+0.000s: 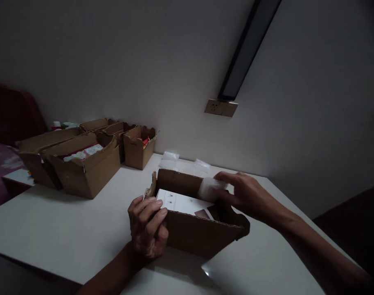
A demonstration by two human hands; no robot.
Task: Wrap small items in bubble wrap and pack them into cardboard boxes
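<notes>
Nearest the lens, my left hand (147,229) grips the near-left corner of the open cardboard box (199,233) on the white table (52,233), fingers curled over its rim. My right hand (248,194) pinches a small clear packet (209,187) (contents indistinct) above the box, just over white cartons (182,203) inside.

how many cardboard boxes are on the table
5, maybe more hidden behind. One open box under the left hand and right hand; two long ones at left, front and behind it; two smaller near the wall.
</notes>
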